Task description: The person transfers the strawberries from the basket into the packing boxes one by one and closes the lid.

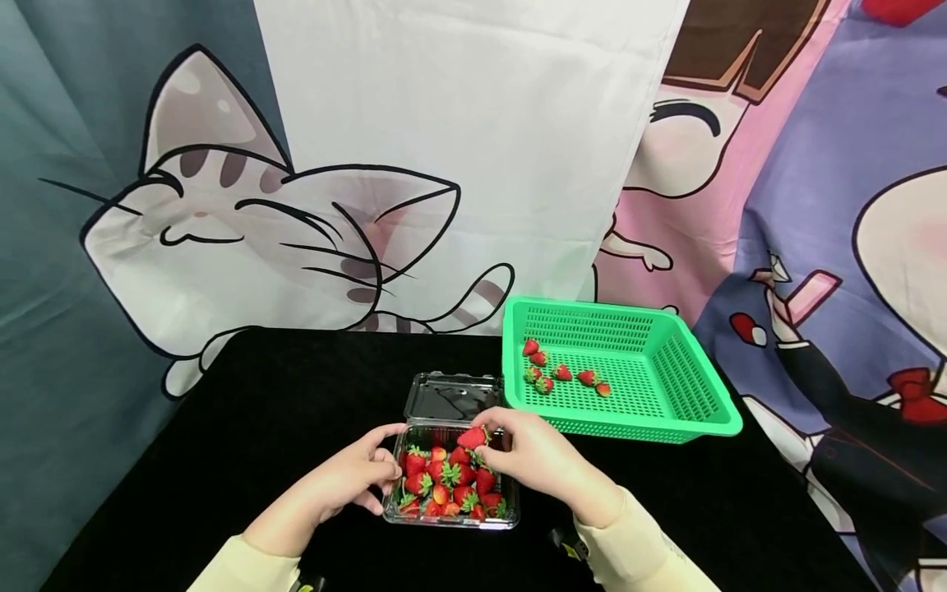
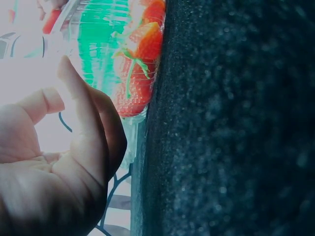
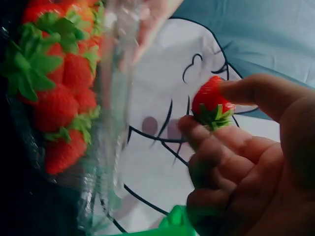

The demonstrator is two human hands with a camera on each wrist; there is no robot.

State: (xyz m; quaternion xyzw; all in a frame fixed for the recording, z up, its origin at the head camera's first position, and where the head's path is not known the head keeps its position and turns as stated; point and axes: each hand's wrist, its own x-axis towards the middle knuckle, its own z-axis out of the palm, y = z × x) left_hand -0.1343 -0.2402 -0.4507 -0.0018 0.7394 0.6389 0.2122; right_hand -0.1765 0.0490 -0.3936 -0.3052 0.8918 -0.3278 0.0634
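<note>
A clear plastic clamshell box (image 1: 451, 521), its lid (image 1: 453, 397) folded back, holds several red strawberries (image 1: 442, 473) with green leaves. Above the box's back right part, my right hand (image 1: 543, 456) pinches a strawberry (image 3: 209, 102) between thumb and fingertips; the right wrist view shows it raised above the others. At the box's left side is my left hand (image 1: 351, 475), with loosely bent fingers touching the side near the rim. In the left wrist view, strawberries (image 2: 135, 73) press against the clear wall beside that hand.
A green perforated basket (image 1: 710, 403) stands behind and right of the box, with several strawberries (image 1: 562, 372) in its left half. Black cloth (image 1: 311, 386) covers the table. Behind it hangs a curtain (image 1: 473, 99) printed with cartoon figures.
</note>
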